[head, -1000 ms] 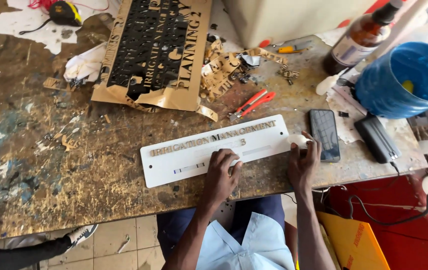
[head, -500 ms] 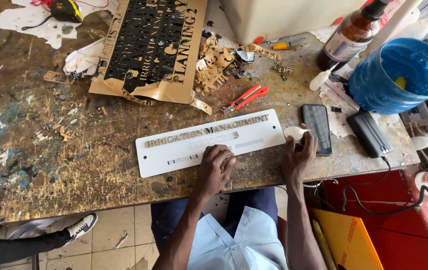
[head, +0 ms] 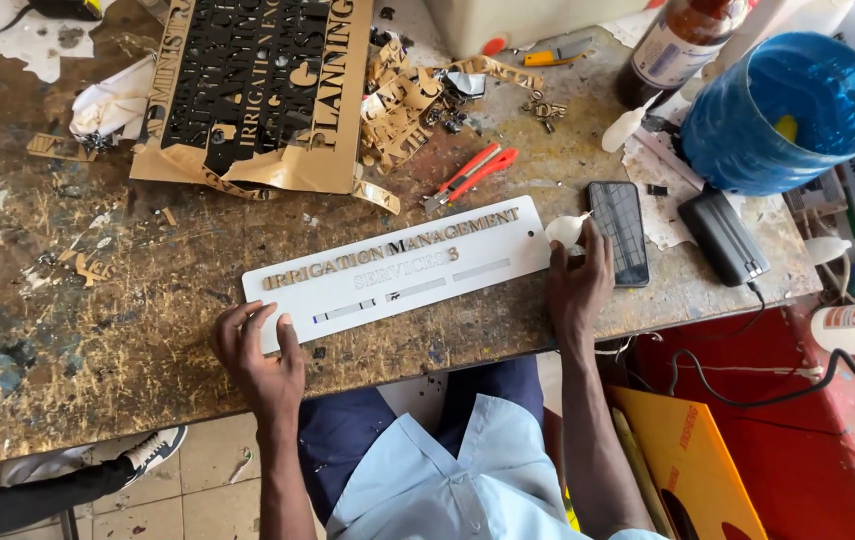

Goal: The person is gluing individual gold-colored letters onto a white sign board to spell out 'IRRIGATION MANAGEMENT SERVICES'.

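A long white sign plate (head: 418, 285) with gold cut-out letters lies slanted on the worn wooden workbench (head: 78, 330). My left hand (head: 258, 352) rests at the plate's lower left corner, fingers spread, touching its edge. At the plate's right end my right hand (head: 578, 285) holds a small white glue bottle (head: 564, 230), nozzle pointing up-right. A black phone (head: 619, 232) lies just right of that hand.
Red-handled pliers (head: 473, 175) lie above the plate. A black sheet with cut-out letters and gold scraps (head: 258, 85) fills the back. A blue bucket (head: 783, 110), brown bottle (head: 678, 45) and black power bank (head: 723, 238) stand at right. Another person's shoe (head: 153, 450) shows below the bench.
My left hand has slid from the plate's middle to its lower left corner. My right hand stays at the right end with the glue bottle.
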